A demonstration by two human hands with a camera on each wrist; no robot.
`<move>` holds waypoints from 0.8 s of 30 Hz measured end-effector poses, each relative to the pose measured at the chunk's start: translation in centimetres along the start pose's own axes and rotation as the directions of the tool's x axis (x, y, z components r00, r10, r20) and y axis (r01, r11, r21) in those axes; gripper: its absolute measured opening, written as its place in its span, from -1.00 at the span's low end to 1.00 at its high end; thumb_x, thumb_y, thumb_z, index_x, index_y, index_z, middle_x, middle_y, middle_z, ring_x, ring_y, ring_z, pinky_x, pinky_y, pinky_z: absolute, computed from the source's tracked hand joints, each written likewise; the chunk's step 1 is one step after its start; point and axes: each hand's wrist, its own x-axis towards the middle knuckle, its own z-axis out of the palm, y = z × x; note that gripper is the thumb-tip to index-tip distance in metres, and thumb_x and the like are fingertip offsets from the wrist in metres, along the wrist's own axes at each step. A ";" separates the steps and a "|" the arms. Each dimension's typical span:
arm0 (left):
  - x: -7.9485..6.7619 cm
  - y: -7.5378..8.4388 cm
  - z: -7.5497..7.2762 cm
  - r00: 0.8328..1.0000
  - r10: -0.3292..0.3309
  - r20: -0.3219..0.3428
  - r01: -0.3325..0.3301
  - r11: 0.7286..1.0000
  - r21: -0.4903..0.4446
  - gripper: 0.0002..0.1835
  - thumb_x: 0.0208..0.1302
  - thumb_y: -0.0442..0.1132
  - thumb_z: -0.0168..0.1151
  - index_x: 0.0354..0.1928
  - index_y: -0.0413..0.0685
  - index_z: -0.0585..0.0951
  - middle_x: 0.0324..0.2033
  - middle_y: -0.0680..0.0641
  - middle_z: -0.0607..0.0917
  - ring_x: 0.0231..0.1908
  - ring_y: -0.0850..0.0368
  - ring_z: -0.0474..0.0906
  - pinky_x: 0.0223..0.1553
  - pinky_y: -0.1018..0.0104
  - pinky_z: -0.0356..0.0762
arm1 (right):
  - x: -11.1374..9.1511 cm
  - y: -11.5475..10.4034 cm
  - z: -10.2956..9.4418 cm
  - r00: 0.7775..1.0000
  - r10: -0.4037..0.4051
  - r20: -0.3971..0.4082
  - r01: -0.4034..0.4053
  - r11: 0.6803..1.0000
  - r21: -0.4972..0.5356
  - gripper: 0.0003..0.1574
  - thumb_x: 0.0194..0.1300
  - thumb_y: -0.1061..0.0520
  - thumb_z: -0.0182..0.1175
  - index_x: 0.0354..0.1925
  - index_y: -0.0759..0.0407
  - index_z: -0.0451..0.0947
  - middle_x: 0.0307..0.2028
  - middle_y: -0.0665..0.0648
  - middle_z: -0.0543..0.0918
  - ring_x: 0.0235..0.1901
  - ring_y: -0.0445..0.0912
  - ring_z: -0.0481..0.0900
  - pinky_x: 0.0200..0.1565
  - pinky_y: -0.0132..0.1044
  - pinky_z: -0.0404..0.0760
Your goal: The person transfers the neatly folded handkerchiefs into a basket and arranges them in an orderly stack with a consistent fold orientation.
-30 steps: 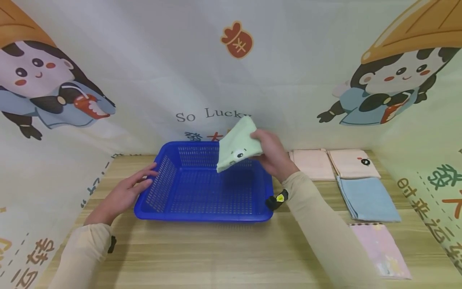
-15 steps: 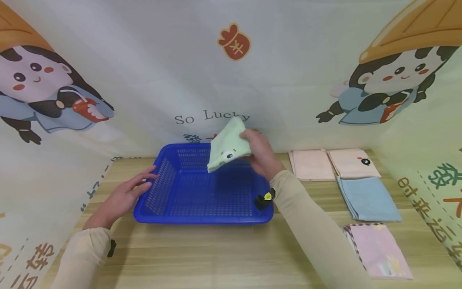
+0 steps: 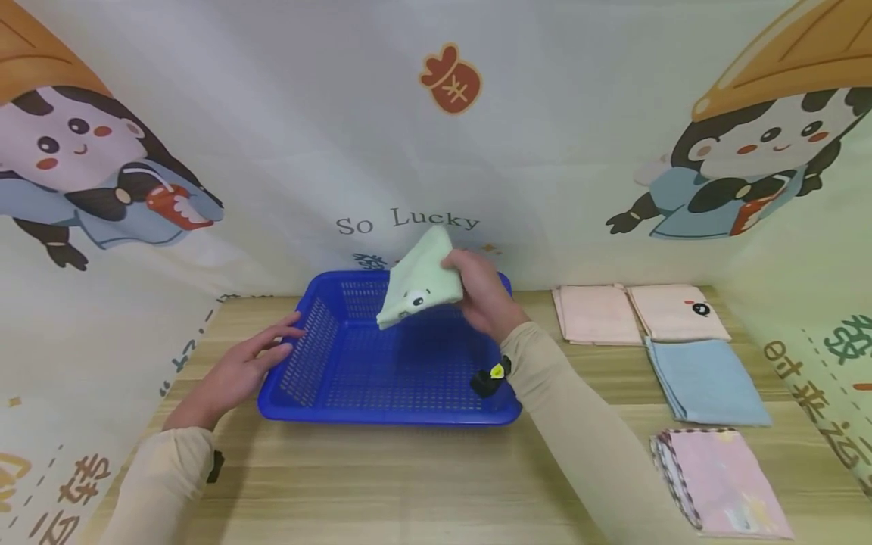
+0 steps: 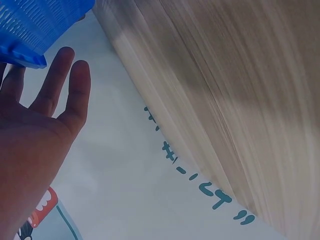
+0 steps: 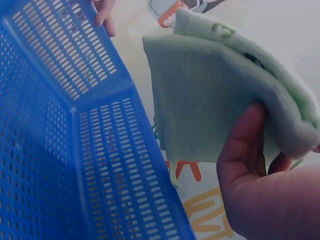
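Note:
A blue slotted plastic basket [image 3: 388, 412] sits on the wooden table [image 3: 409, 484]. My right hand [image 3: 480, 291] grips a folded light green towel [image 3: 418, 280] with a small cartoon face, holding it in the air above the basket's far half. The right wrist view shows the green towel [image 5: 215, 95] pinched between thumb and fingers over the basket [image 5: 60, 150]. My left hand [image 3: 241, 367] lies with straight fingers against the basket's left rim. In the left wrist view the left hand [image 4: 40, 125] is flat and holds nothing, beside the basket's corner [image 4: 35, 25].
Folded towels lie on the table at the right: two peach ones [image 3: 593, 312] [image 3: 677, 310], a light blue one [image 3: 708, 378] and a pink one [image 3: 722, 481]. A printed cartoon backdrop [image 3: 436, 129] walls the table at the back and sides.
My right hand has carried the green towel to the left and slightly down over the basket. The left hand has stayed at the basket's left rim.

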 end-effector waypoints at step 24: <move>0.0 0.1 0.0 0.999 -0.037 0.005 0.037 0.999 -0.010 -0.46 0.62 0.19 -0.20 0.46 0.17 0.38 0.64 0.12 0.03 0.51 -0.36 0.16 0.36 -0.47 0.19 | 0.9 2.2 1.0 0.992 0.018 0.123 -0.025 0.998 0.052 -0.30 0.14 0.34 -0.12 0.30 0.39 0.21 0.10 0.13 0.41 0.15 -0.02 0.43 0.42 -0.02 0.38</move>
